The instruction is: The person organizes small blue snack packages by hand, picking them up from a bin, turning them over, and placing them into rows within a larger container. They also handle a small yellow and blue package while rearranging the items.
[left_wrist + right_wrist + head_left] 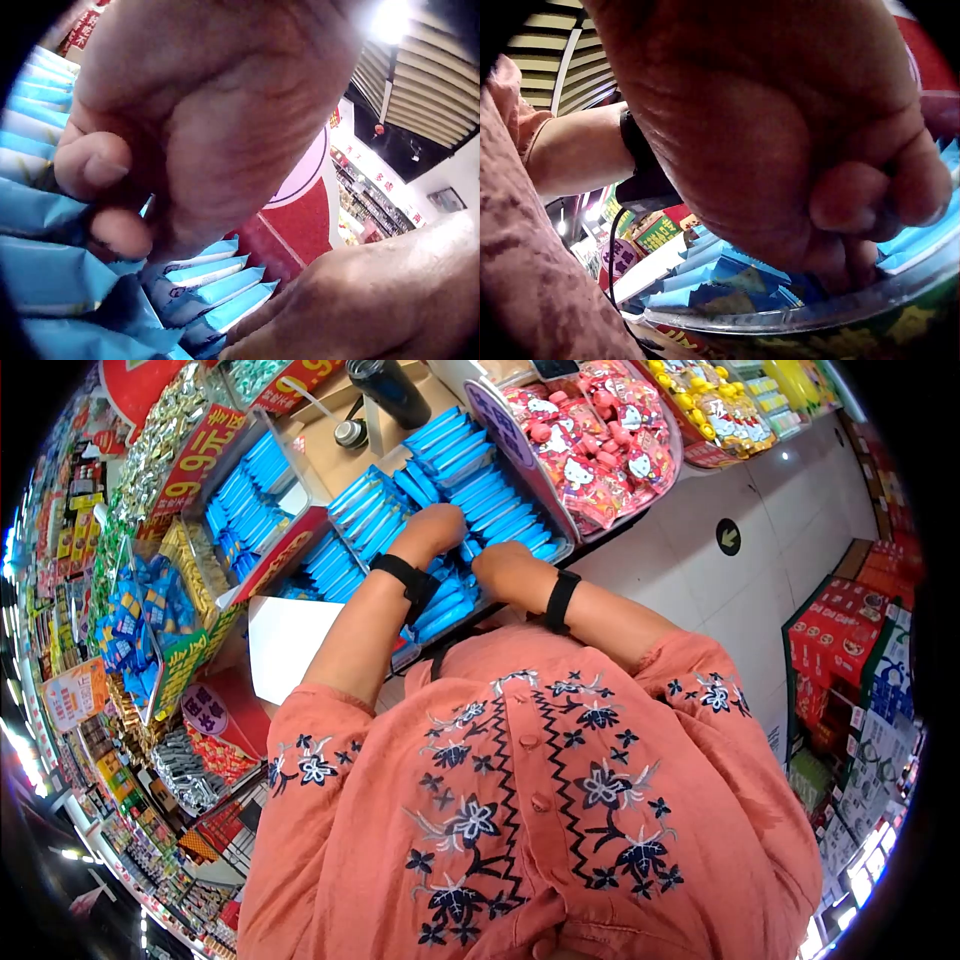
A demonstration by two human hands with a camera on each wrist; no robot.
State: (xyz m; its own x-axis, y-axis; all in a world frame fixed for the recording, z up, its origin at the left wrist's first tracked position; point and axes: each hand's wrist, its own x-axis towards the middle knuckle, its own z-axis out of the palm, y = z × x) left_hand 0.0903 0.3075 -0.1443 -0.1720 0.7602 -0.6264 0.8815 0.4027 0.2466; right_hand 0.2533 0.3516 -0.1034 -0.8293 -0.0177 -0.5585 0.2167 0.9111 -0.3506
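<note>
Rows of blue snack packets stand on edge in a clear-walled bin. My left hand reaches down among them. In the left wrist view its fingers are curled close over a blue packet, with blue film showing at the fingertips. Beside it, nearer the bin's right side, is my right hand. Its fingers curl down behind the bin's rim in the right wrist view, with packets on both sides. I cannot tell what the right fingertips hold, as the hand hides them.
Right of the bin is a container of pink Hello Kitty packs. A black tumbler stands on the cardboard behind. At left are another tray of blue packets and a white panel. Stacked red boxes stand across the tiled floor.
</note>
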